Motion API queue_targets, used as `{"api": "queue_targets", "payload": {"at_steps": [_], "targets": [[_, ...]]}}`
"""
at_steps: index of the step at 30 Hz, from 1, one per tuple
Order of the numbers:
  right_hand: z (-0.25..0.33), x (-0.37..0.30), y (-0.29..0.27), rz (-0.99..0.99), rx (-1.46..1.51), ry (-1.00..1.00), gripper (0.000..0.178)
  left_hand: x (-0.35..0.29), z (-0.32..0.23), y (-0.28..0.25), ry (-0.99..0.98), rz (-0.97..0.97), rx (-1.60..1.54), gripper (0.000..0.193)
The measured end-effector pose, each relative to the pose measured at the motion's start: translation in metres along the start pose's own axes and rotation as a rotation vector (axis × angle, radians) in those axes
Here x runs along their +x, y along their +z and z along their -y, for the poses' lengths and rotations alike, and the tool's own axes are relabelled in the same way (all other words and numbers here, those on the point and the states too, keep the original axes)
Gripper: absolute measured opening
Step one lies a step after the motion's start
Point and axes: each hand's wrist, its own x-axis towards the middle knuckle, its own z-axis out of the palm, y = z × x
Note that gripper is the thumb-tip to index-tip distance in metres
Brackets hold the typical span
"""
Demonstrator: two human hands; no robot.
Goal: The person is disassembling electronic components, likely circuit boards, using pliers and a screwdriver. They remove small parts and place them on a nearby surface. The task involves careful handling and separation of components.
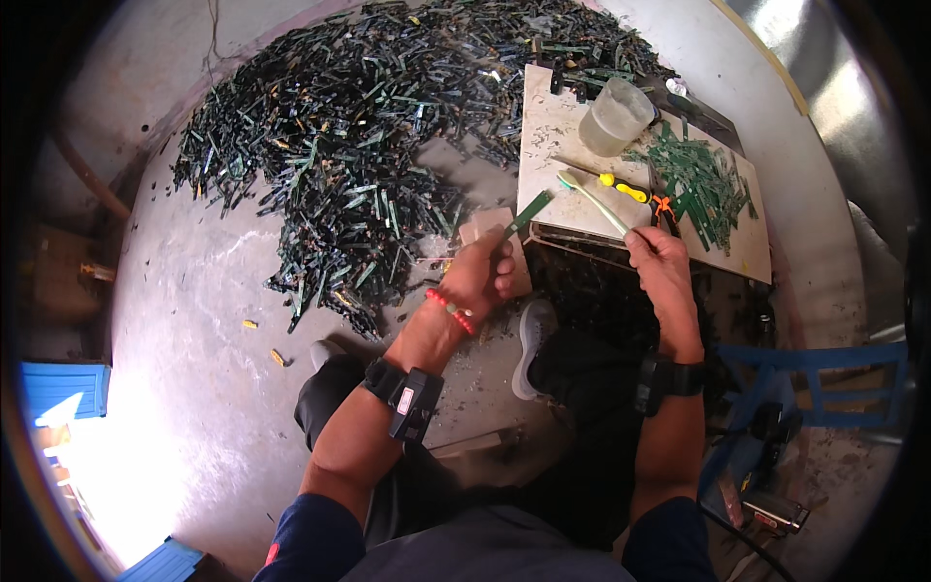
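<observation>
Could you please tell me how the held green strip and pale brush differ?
The green strip is dark and flat; the pale brush is slender with bristles. The strip slants up rightward, the brush up leftward. The left hand holds the strip, the right hand the brush. Both are elongated.

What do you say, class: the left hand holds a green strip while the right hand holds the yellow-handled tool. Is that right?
Not quite. In the head view, the right hand holds a pale toothbrush; the yellow-handled tool lies on the tabletop. The left hand does hold a green strip.
</observation>
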Motion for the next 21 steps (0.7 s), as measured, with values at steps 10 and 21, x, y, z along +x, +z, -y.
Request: {"api": "queue_targets", "payload": {"at_steps": [10, 21], "targets": [[0.008, -0.006, -0.013, 0.148, 0.147, 0.050, 0.022, 0.002, 0.003, -0.002, 0.251, -0.148, 0.267, 0.024], [0.019, -0.013, 0.004, 0.333, -0.011, -0.005, 0.023, 0.002, 0.009, 0.000, 0.421, -0.247, 0.586, 0.032]]}}
